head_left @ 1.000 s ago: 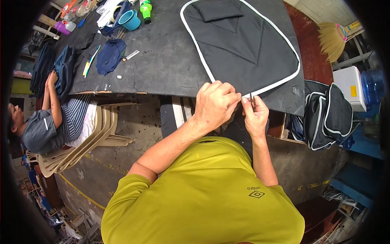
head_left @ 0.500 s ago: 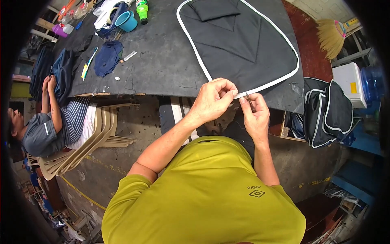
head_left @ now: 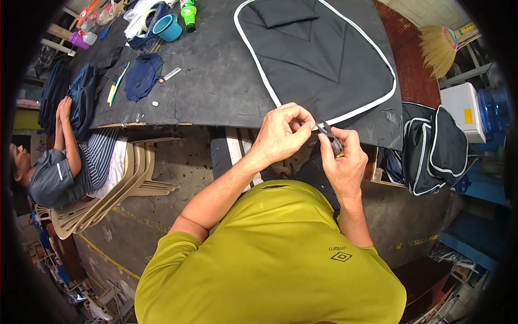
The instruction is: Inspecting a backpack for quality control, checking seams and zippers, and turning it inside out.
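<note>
Black fabric panel [head_left: 307, 67] is lying flat on the dark tabletop [head_left: 210, 70], ahead of the hands and a little to the right; its long axis is running away from them, leaning leftward at the far end. Left hand [head_left: 281, 136] is the one in contact, pinching the white edge binding [head_left: 359, 112] at the near edge between thumb and forefinger. Right hand [head_left: 346, 162] is gripping small dark snips [head_left: 336, 144], tips pointing up and left, lying just beside the pinched spot; cannot tell whether they are touching the binding. Left fingers are covering the panel's near left corner; right fingers are hiding part of the snips. Far end is running out of view at the top. Any loose thread is too fine to make out.
</note>
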Demonstrator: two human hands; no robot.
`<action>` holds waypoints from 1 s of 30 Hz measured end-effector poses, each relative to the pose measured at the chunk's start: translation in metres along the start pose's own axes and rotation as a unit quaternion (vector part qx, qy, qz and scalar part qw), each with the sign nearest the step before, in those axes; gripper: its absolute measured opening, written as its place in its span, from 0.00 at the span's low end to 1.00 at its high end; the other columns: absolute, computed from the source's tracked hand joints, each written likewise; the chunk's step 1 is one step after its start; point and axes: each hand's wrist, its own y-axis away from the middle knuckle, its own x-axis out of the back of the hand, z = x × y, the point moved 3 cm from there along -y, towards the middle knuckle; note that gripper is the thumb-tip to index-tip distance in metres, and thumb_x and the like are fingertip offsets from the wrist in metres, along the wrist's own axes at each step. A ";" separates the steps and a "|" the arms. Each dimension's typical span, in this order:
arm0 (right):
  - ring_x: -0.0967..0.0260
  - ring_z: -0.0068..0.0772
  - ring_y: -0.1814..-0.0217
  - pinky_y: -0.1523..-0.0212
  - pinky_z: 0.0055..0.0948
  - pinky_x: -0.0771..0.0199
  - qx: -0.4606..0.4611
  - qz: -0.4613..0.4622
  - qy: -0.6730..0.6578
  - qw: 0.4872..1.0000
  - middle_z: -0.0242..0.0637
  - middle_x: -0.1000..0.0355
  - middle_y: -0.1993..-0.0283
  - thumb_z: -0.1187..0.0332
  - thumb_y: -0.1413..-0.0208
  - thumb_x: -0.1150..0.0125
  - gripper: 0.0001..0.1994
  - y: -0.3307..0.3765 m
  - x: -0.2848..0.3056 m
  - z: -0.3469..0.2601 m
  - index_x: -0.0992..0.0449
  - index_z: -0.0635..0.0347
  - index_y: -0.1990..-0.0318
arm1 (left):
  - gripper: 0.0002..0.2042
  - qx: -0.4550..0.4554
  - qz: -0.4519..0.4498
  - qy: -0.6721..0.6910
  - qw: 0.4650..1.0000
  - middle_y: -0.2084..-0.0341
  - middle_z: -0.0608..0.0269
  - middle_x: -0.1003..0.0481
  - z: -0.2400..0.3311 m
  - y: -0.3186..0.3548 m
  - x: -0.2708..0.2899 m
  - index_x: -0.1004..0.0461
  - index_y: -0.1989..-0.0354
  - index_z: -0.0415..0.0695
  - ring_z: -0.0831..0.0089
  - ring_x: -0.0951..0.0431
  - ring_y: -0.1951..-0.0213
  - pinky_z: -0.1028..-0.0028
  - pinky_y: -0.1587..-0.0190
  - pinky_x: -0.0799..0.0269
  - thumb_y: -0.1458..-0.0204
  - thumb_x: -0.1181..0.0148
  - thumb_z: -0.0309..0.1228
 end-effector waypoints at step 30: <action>0.19 0.45 0.75 0.73 0.39 0.24 -0.009 -0.022 0.009 1.000 0.42 0.18 0.70 0.67 0.39 0.21 0.09 0.003 -0.009 -0.002 0.18 0.59 0.59 | 0.05 -0.004 -0.012 0.039 0.999 0.61 0.70 0.24 -0.007 0.002 0.006 0.19 0.59 0.38 0.86 0.25 0.64 0.80 0.61 0.28 0.32 0.33 0.27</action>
